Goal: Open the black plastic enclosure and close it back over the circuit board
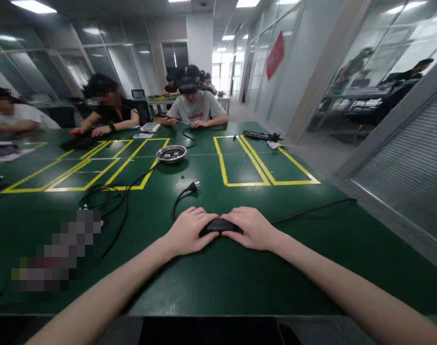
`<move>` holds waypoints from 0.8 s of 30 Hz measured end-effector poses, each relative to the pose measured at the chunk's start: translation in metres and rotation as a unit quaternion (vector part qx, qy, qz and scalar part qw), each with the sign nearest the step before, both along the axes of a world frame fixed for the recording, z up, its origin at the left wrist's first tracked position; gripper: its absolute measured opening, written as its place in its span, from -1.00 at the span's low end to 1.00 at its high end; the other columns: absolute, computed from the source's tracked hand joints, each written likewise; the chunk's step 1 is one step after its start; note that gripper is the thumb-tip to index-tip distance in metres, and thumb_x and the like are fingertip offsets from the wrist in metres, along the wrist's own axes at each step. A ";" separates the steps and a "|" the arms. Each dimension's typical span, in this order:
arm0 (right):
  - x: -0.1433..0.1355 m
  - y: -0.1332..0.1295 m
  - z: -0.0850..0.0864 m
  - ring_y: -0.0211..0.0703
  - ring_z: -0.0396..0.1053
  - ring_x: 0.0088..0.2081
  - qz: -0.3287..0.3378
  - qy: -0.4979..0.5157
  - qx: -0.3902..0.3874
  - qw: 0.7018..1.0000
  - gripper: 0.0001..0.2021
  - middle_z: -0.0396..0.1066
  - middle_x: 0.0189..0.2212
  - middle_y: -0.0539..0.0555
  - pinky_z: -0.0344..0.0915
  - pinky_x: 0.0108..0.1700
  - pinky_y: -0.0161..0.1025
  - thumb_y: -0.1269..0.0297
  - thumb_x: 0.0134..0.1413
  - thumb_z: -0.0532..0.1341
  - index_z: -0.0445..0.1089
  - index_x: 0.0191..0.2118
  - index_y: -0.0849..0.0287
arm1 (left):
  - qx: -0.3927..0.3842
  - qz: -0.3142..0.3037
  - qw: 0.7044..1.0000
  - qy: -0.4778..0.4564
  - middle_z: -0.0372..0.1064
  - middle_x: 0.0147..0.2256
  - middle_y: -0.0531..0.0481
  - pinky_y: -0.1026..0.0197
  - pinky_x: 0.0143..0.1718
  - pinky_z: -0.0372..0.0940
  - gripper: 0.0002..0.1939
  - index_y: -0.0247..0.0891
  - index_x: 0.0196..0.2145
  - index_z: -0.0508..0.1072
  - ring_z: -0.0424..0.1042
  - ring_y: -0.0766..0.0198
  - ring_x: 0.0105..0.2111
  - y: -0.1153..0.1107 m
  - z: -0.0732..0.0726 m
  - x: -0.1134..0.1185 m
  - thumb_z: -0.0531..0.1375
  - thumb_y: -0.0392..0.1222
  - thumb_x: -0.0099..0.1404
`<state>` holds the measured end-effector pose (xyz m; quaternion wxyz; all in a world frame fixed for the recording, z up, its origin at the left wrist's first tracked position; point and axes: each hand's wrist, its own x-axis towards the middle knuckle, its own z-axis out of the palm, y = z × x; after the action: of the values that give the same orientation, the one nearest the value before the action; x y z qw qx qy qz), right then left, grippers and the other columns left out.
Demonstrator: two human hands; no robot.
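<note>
My left hand and right hand lie palm-down on the green surface, both closed in a grip around a small black device held between them at the near edge. Farther back, a round metal bowl holds a few small metal pieces, too small to identify, and a loose black power plug lies between bowl and hands.

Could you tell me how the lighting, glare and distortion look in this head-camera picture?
Head view: ceiling lights leave soft glare on the green table, brightest near the metal bowl; wide-angle distortion bends the wall lines at the edges; the left hand and right hand on the black device are sharp, under even light with faint shadows.
</note>
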<state>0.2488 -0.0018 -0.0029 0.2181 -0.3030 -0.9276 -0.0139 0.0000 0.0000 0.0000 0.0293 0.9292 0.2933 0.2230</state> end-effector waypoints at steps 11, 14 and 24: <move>0.003 -0.003 0.004 -0.06 0.50 -0.31 0.018 0.032 0.010 0.999 -0.73 0.59 -0.31 0.16 0.36 -0.23 -0.16 0.14 0.39 0.21 0.51 -0.02 0.23 | 0.001 -0.010 1.000 -0.017 0.57 -0.19 -0.13 0.06 -0.13 0.31 -0.65 -0.30 0.00 0.51 0.52 0.10 -0.20 0.001 0.003 0.000 0.22 0.03 0.45; 0.002 -0.002 0.005 -0.04 0.51 -0.26 0.026 0.047 -0.001 0.999 -0.70 0.60 -0.26 0.19 0.38 -0.21 -0.14 0.12 0.36 0.25 0.49 0.02 0.24 | 0.012 -0.003 1.000 -0.014 0.56 -0.25 -0.11 0.08 -0.16 0.31 -0.68 -0.29 -0.05 0.53 0.50 0.13 -0.26 0.002 0.003 0.000 0.22 0.02 0.46; 0.003 -0.002 0.005 -0.02 0.47 -0.24 0.022 0.053 -0.027 0.998 -0.75 0.56 -0.26 0.19 0.39 -0.18 -0.12 0.16 0.35 0.26 0.46 0.00 0.22 | 0.024 0.004 0.998 -0.055 0.53 -0.25 -0.13 0.10 -0.17 0.38 -0.63 -0.26 -0.02 0.56 0.52 0.12 -0.23 0.003 0.003 -0.001 0.25 0.08 0.42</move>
<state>0.2516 -0.0036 0.0024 0.2595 -0.2883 -0.9211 0.0318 -0.0008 0.0031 0.0026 0.0219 0.9148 0.2890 0.2814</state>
